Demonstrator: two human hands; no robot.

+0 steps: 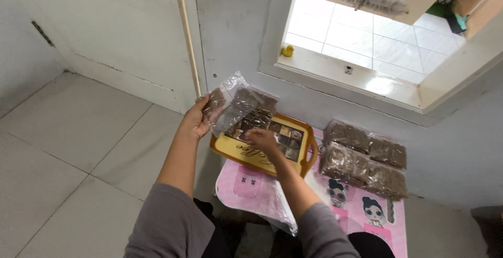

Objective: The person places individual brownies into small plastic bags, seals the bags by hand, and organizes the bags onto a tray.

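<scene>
1. Between the two hands, a clear bag (234,107) of brown granules is held up above a yellow tray (225,149); it is one of a small fan of bags, about three as far as can be told.
2. The left hand (195,122) is clamped on the left edge of the fan, thumb over the front and fingers behind.
3. The right hand (262,138) is closed at the lower right corner of the bags; whether it pinches a bag or only touches one cannot be told, since the fingertips are hidden.
4. Just under the right hand, the tray rests on a pink printed cloth (251,187), with a picture panel showing on its face.
5. To the right of the right hand, well apart from it, one stack of filled bags (364,158) lies on the cloth; four packets seem to be visible, though more may be hidden beneath.
6. A slip is judged the main risk: the bags are smooth and overlapped, so one could slide out of the left grip and drop onto the tray.
7. A split seam is also judged possible if the corner is tugged hard, and granules would be scattered over the cloth and floor (68,132).
</scene>
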